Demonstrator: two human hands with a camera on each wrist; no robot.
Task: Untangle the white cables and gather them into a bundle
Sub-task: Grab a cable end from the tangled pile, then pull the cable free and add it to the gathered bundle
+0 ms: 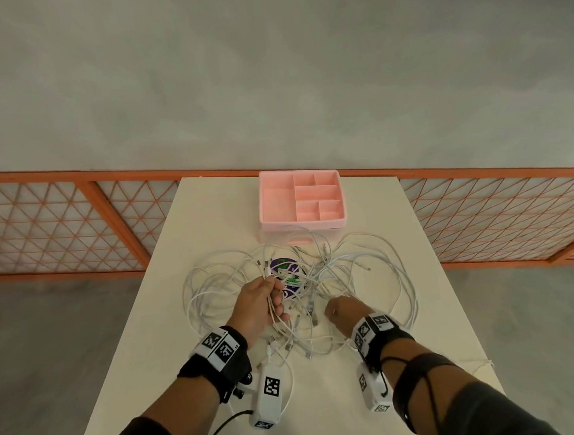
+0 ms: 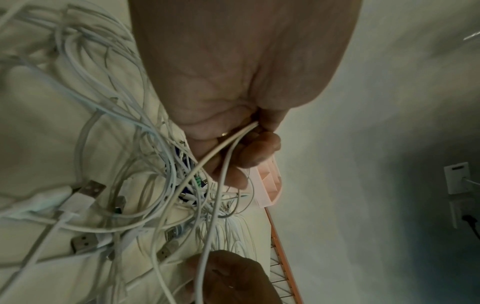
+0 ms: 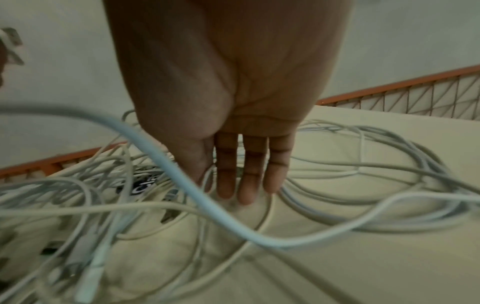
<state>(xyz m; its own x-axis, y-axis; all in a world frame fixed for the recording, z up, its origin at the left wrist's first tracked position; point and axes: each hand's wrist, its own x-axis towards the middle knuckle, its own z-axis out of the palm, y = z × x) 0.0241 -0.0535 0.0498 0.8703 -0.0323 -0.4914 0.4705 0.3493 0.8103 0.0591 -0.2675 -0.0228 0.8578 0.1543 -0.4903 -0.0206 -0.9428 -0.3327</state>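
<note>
A tangle of white cables with several USB plugs sprawls over the middle of the cream table. My left hand is raised a little above the heap and grips a few cable ends, whose plugs stick up past its fingers; in the left wrist view two strands run out of the curled fingers. My right hand is low over the right side of the pile. In the right wrist view its fingers point straight down among the loops, touching the table, holding nothing.
A pink divided tray stands at the far edge of the table, just beyond the cables. A round purple and green sticker lies under the tangle. An orange lattice railing runs behind the table.
</note>
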